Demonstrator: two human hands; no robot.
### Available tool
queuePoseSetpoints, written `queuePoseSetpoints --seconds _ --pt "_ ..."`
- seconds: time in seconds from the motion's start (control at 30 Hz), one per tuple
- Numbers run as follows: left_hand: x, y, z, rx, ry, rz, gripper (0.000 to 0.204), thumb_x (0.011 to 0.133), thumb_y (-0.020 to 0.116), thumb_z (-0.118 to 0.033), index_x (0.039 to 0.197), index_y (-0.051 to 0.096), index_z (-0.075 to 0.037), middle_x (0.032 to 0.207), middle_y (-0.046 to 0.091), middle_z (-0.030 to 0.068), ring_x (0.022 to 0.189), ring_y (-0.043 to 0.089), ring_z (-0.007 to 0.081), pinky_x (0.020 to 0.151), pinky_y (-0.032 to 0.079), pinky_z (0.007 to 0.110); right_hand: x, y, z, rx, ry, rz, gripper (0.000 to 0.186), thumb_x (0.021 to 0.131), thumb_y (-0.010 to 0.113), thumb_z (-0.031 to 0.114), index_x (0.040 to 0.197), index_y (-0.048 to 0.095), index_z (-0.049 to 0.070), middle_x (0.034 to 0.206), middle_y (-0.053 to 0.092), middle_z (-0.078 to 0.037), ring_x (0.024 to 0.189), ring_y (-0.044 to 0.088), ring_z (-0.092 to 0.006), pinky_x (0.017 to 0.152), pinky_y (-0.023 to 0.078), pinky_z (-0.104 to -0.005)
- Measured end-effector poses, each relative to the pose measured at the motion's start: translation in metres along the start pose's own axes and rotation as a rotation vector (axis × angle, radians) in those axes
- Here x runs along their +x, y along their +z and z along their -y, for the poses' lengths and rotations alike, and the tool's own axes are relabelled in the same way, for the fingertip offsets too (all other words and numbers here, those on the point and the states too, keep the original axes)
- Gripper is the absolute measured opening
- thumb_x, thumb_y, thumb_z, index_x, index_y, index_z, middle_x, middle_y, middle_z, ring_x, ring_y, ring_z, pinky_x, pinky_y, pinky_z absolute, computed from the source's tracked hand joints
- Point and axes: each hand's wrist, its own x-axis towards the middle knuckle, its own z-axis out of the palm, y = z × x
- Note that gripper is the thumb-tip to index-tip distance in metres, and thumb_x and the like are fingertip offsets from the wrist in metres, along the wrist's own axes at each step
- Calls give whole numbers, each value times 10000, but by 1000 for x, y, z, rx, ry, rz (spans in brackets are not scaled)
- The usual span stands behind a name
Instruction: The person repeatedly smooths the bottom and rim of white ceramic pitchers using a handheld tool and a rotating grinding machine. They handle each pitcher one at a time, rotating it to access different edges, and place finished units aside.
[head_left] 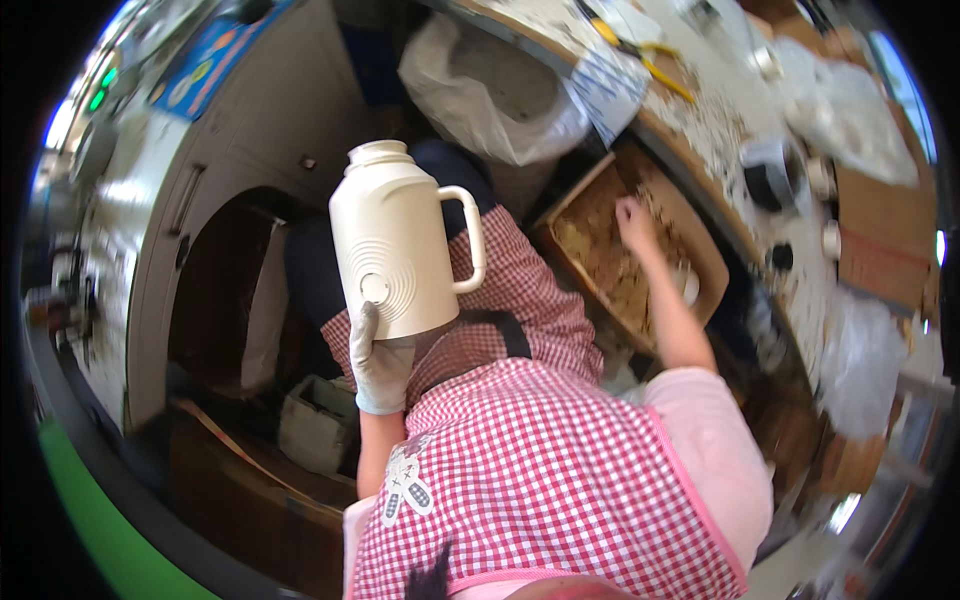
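Resting jug (400,240) atop left hand (378,362)

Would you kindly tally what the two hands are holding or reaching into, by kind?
Cream jugs: 1, jug gripped by the gloved left hand
Cardboard boxes: 1, box with the bare right hand in it
Total: 2

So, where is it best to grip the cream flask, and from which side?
Probably by the loop handle, coming from the person's right. The cream flask stands upright, the gloved left hand supports its base, and the handle is free. The right hand is in the wooden tray.
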Motion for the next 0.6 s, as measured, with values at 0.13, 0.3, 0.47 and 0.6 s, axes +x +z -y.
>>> queuePoseSetpoints --seconds 0.13,0.3,0.47,0.6 --pt "-6 7 4 26 94 41 528 1054 611 -252 1506 466 -22 1430 610 104 1322 596 232 1146 465 410 -4 55 -24 -299 -26 35 415 909 726 172 1284 617 29 1312 614 -239 1200 595 -450 971 528 -512" --pt "-10 8 7 60 96 -66 538 993 739 -231 1450 504 -72 1329 652 70 1204 657 172 1006 555 324 8 52 -25 -266 -2 197 264 855 755 69 1102 723 -21 1082 726 -267 1029 675 -462 867 553 -500" --pt "-1 5 -1 -78 133 -21 548 1038 669 -279 1485 463 -37 1363 600 117 1226 619 202 1030 524 341 7 37 -45 132 370 365 173 895 724 56 1052 754 -10 1001 781 -178 924 743 -321 833 583 -453" --pt "8 -5 -5 -89 94 -9 529 1034 680 -270 1469 476 -47 1351 632 105 1215 651 197 1026 556 368 -10 23 -45 13 222 160 179 891 767 84 1047 760 -3 944 784 -164 824 756 -268 750 593 -394"
